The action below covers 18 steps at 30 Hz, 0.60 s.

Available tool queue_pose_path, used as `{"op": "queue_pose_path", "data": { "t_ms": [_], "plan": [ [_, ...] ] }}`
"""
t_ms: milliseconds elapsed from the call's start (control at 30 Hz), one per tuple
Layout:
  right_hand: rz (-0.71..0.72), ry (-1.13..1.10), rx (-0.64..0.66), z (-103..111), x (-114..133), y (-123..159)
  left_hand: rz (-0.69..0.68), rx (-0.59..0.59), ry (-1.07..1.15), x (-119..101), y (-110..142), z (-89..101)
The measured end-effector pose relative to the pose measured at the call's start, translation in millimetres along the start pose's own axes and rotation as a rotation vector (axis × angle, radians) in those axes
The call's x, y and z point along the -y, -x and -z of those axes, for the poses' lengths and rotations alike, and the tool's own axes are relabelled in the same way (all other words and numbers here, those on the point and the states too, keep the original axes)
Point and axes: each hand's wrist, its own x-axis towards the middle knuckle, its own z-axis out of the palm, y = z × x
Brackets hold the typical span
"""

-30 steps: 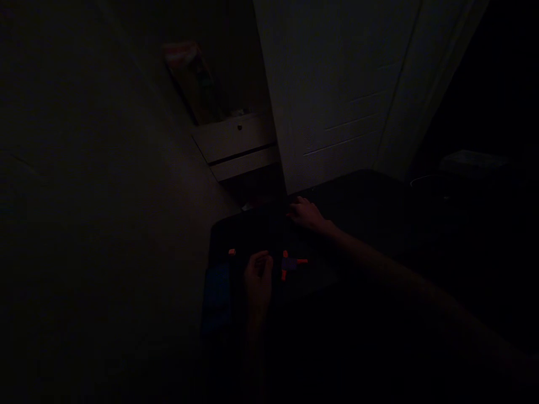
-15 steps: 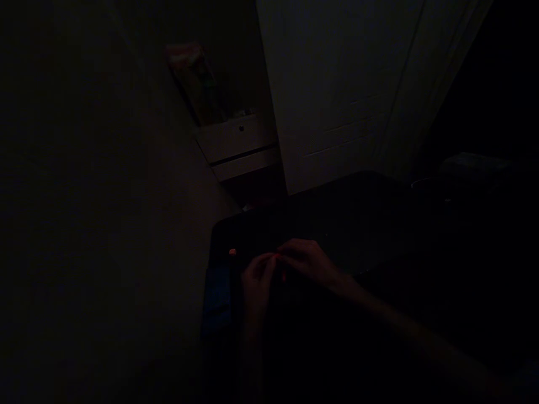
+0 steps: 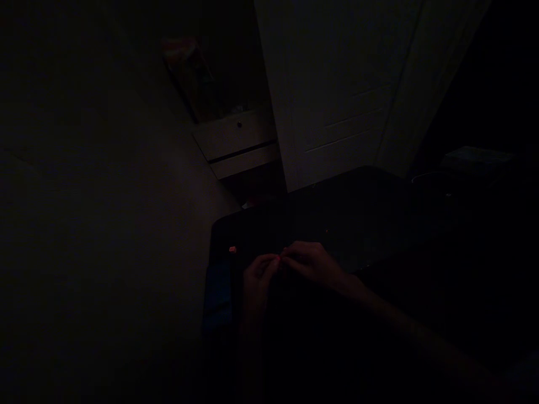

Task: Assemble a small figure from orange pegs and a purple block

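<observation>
The scene is very dark. My left hand (image 3: pixel 257 275) and my right hand (image 3: pixel 309 261) meet fingertip to fingertip above a dark tabletop (image 3: pixel 353 207). Both are closed in a pinch around a tiny red, faintly glowing thing (image 3: pixel 278 257), too small and dim to name. A weak reddish patch shows just under the right fingertips; I cannot make out what it is. Left of my left hand lies a small pale-orange block-like piece (image 3: pixel 232 249) on the table. Nearer, by the table's left edge, is a flat blue rectangular object (image 3: pixel 218 297).
A pale wall (image 3: pixel 126 224) runs along the left side. Beyond the table stand a drawer unit (image 3: pixel 238 137) and a light panelled door (image 3: pixel 337 101). A colourful packet-like object (image 3: pixel 185 67) sits above the drawers. At the far right is a dim pale object (image 3: pixel 478 157).
Both hands have shifted very slightly to the right, still pinched together. The red glow under the right fingers has dimmed, and a small red dot now shows farther back on the table.
</observation>
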Motion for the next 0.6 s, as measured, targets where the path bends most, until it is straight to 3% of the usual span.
{"op": "queue_pose_path", "data": {
  "t_ms": [600],
  "plan": [
    [0.251,0.221,0.165,16.1,1.4,3.4,0.093,0.028,0.113,2.0,0.8,2.7]
  ]
}}
